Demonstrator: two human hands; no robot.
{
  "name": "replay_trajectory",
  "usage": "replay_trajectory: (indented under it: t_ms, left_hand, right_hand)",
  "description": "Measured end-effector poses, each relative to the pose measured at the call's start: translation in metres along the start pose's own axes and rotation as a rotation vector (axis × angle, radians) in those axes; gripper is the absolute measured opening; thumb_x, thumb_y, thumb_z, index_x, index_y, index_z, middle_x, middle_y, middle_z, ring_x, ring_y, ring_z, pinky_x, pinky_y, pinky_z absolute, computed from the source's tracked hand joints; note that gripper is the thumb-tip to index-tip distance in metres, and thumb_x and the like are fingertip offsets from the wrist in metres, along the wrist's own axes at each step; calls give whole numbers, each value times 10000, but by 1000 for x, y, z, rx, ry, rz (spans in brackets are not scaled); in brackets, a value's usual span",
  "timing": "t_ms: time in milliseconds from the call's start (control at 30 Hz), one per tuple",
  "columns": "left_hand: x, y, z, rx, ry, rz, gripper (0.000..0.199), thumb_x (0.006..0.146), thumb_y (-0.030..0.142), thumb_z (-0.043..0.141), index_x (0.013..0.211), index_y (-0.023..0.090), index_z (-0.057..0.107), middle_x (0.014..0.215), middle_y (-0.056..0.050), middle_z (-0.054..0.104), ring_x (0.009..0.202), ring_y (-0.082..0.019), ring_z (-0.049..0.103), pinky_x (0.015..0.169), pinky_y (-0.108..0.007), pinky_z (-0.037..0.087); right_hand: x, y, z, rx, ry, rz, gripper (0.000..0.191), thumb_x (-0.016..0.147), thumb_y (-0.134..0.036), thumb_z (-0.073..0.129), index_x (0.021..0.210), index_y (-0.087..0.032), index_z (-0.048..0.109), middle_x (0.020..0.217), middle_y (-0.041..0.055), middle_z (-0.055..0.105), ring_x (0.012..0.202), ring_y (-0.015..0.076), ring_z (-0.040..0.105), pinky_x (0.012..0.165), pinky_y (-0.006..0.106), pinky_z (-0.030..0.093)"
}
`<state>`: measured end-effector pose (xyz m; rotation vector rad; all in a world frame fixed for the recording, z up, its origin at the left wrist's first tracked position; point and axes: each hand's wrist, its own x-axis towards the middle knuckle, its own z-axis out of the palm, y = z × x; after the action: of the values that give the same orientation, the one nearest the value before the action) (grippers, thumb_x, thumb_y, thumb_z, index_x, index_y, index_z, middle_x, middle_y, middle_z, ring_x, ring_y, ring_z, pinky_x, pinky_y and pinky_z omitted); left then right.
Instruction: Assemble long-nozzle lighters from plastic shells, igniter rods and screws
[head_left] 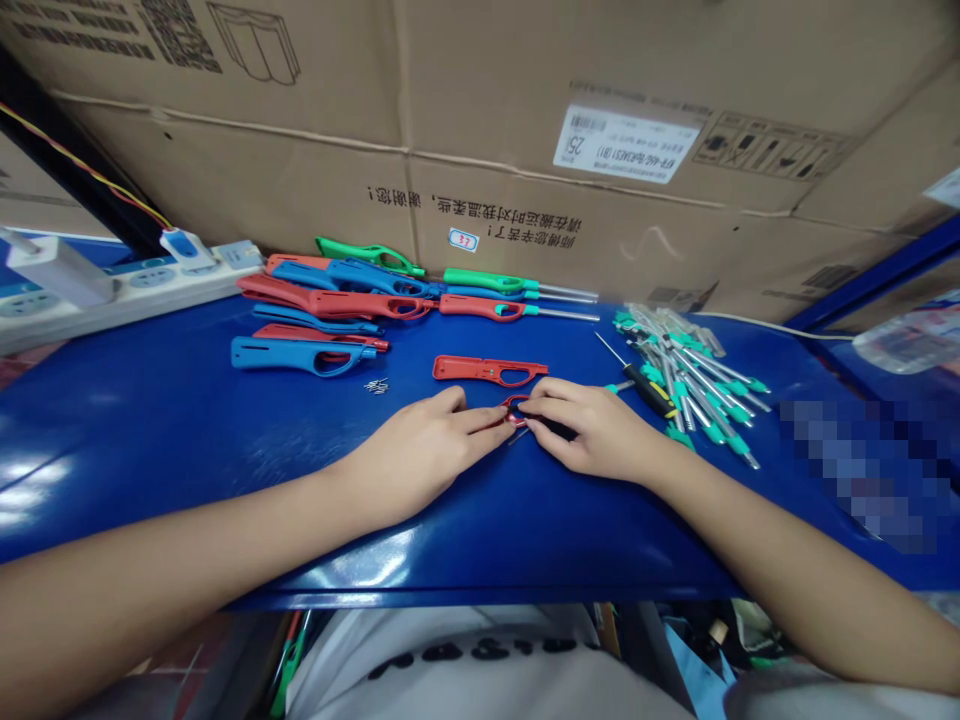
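Note:
My left hand (431,445) and my right hand (596,428) meet near the middle of the blue table. The fingertips of both are closed on a small red plastic lighter casing (516,402), whose trigger loop shows between them; the rest is covered by my fingers. Just beyond them lies an open red half-casing (469,369) with its inner side up. A thin metal end (517,437) shows below the fingertips. Past my right hand a teal-and-metal piece (618,387) pokes out, and a black and yellow screwdriver (651,390) rests against the pile of rods.
Metal lighter rods with teal parts (720,400) are heaped at right. Small screws (376,386) lie left of the half-casing. Blue casings (292,355) and red casings (330,300) are stacked at left. Lighters with rods (487,307) lie before a cardboard box (480,130). A power strip (150,282) stands far left.

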<state>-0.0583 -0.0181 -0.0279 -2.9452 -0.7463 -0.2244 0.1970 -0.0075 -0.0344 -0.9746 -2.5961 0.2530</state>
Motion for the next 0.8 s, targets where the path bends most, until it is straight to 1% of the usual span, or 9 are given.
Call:
replay_trajectory:
  t_ms: [167, 233, 333, 433, 500, 600, 667, 733, 800]
  left_hand:
    - [2, 1, -1, 18, -12, 17, 448, 1003, 108, 446, 1437, 129, 558, 1440, -84, 610, 836, -228, 588, 814, -378, 552]
    - [2, 1, -2, 8, -32, -5, 462, 995, 91, 442, 1445, 122, 545, 1414, -88, 631, 876, -237, 607, 814, -373, 559]
    - [2, 1, -6, 9, -52, -57, 494, 958, 44, 460, 1439, 114, 546, 1305, -97, 698, 936, -253, 632, 803, -355, 566]
    - [1, 0, -11, 8, -61, -115, 524, 916, 11, 499, 1419, 139, 572, 1170, -98, 746, 926, -255, 656, 771, -342, 576]
    - [0, -1, -13, -7, -50, -137, 526, 902, -2, 506, 1396, 157, 596, 1125, -96, 753, 925, -252, 672, 766, -341, 585]
    - [0, -3, -13, -54, 0, -129, 504, 912, 1, 487, 1365, 176, 619, 1171, -85, 742, 997, -250, 684, 835, -363, 596]
    - [0, -5, -10, -94, 47, -115, 459, 940, 39, 486, 1356, 177, 622, 1243, -80, 720, 1087, -256, 672, 911, -393, 588]
    - [1, -6, -6, -118, 96, -103, 420, 963, 85, 490, 1356, 167, 617, 1301, -87, 693, 1162, -267, 648, 972, -422, 571]
    - [1, -6, -2, -127, 125, -97, 402, 972, 117, 499, 1354, 164, 614, 1330, -98, 673, 1194, -278, 632, 992, -441, 563]
  right_hand:
    - [1, -2, -3, -2, -29, 8, 247, 984, -237, 511, 1105, -144, 705, 1032, 109, 692, 876, 206, 693, 759, 331, 575]
    - [1, -2, -3, -15, -35, 4, 265, 993, -244, 497, 1135, -146, 699, 1060, 110, 695, 907, 209, 697, 780, 330, 575]
    - [0, 1, -7, -76, -13, 15, 273, 994, -256, 501, 1164, -170, 697, 1123, 105, 698, 906, 203, 704, 765, 319, 567]
    - [-2, 9, -15, -187, 76, 80, 276, 991, -269, 506, 1166, -208, 711, 1117, 79, 723, 851, 196, 710, 682, 304, 541]
    - [-4, 18, -23, -252, 147, 163, 284, 978, -253, 504, 1158, -222, 722, 1064, 63, 754, 847, 207, 718, 676, 310, 533]
    - [-6, 35, -36, -323, 265, 358, 305, 897, -197, 531, 1117, -222, 741, 931, 55, 778, 770, 225, 715, 676, 337, 532]
    - [-9, 48, -45, -367, 343, 454, 354, 848, -174, 526, 1131, -213, 733, 880, 62, 758, 770, 244, 705, 691, 362, 536]
    - [-12, 61, -53, -404, 396, 498, 370, 808, -169, 522, 1112, -201, 730, 901, 80, 728, 832, 269, 699, 723, 388, 546]
    - [-17, 74, -59, -419, 431, 532, 361, 785, -187, 526, 1085, -188, 727, 981, 112, 699, 916, 293, 689, 772, 417, 560]
